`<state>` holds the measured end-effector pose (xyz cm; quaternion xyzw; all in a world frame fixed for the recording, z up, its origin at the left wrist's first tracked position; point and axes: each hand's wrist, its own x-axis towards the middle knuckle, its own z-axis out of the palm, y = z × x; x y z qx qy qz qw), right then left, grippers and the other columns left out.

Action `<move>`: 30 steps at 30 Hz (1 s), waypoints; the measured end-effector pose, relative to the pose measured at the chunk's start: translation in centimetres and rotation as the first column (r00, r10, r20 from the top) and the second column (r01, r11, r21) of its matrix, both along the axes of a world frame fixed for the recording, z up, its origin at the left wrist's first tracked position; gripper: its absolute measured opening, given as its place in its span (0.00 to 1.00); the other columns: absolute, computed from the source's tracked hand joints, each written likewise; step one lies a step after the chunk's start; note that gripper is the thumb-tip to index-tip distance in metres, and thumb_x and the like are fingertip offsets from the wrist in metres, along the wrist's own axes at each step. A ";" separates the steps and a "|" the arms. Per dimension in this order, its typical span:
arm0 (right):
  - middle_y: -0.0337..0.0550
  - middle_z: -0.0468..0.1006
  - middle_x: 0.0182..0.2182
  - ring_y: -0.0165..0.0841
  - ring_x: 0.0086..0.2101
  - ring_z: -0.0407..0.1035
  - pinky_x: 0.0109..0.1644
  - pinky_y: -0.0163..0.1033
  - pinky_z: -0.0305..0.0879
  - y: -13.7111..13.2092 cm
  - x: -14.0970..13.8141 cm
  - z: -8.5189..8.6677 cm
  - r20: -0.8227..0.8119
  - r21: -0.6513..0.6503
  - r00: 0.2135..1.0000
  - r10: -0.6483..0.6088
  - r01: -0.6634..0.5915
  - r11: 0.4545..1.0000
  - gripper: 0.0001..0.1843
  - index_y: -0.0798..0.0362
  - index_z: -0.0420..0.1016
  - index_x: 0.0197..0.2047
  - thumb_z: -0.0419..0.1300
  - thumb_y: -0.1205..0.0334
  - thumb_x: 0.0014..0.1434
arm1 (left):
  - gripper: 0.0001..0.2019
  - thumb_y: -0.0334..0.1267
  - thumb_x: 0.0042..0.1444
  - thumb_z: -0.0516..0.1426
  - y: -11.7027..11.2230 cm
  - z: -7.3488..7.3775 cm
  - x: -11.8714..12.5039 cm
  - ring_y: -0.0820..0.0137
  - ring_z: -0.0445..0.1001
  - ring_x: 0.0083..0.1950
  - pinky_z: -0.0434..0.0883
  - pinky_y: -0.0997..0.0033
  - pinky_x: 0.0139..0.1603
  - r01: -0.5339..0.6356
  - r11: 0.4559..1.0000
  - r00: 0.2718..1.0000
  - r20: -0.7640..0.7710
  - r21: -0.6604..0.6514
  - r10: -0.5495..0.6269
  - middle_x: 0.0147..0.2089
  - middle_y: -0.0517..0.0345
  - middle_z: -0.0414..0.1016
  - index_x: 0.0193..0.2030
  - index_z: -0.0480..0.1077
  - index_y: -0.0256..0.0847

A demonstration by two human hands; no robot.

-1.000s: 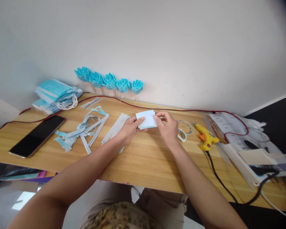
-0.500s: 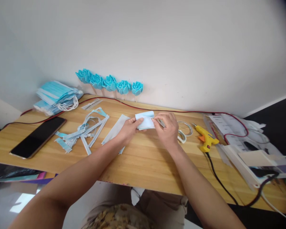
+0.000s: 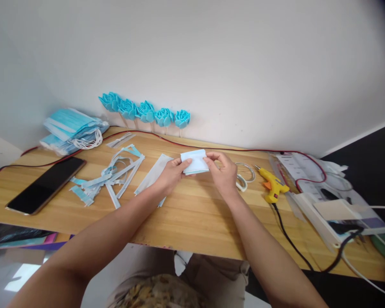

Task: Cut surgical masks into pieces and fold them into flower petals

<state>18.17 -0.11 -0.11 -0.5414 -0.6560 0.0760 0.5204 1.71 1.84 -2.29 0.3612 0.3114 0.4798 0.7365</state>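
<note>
A small folded piece of pale blue mask fabric (image 3: pixel 195 162) is held just above the wooden desk (image 3: pixel 192 218) by both hands. My left hand (image 3: pixel 171 173) pinches its left edge between thumb and fingers. My right hand (image 3: pixel 223 173) pinches its right edge, thumb on top. A long white strip of mask material (image 3: pixel 154 173) lies on the desk under my left hand. White-handled scissors (image 3: pixel 244 179) rest just right of my right hand, partly hidden by it.
Cut mask strips (image 3: pixel 111 175) lie at left, beside a black phone (image 3: pixel 45 185) and a stack of blue face masks (image 3: pixel 72 130). Several blue fabric flowers (image 3: pixel 144 112) lean on the wall. A yellow glue gun (image 3: pixel 272 185), cables and packaging (image 3: pixel 327 205) are on the right.
My hands worked the fabric piece: the right fingers folded over its right edge, then drew back to a pinch. The view shifted slightly.
</note>
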 end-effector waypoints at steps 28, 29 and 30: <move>0.42 0.79 0.43 0.43 0.47 0.68 0.55 0.56 0.61 0.7 1.7 1.1 0.378 0.166 0.919 0.110 -0.184 0.969 0.05 0.44 0.78 0.32 0.62 0.62 0.59 | 0.18 0.45 0.48 0.67 0.2 -0.3 -0.1 0.66 0.77 0.38 0.74 0.66 0.39 0.022 0.999 0.997 -0.075 0.046 -0.018 0.40 0.49 0.81 0.41 0.77 0.33; 0.40 0.80 0.41 0.42 0.46 0.69 0.55 0.55 0.62 0.6 1.7 1.1 0.379 0.161 0.916 0.132 -0.206 0.965 0.06 0.44 0.78 0.32 0.61 0.62 0.60 | 0.18 0.45 0.48 0.67 0.2 -0.2 -0.1 0.66 0.76 0.38 0.74 0.66 0.39 0.018 0.999 0.997 -0.076 0.045 -0.015 0.39 0.49 0.80 0.40 0.77 0.33; 0.39 0.81 0.40 0.41 0.45 0.70 0.54 0.54 0.62 0.6 1.6 1.1 0.374 0.153 0.914 0.155 -0.226 0.962 0.06 0.43 0.78 0.33 0.60 0.62 0.61 | 0.17 0.45 0.48 0.67 0.2 -0.2 -0.1 0.66 0.76 0.37 0.74 0.66 0.38 0.015 0.999 0.997 -0.076 0.046 -0.012 0.39 0.49 0.80 0.39 0.77 0.33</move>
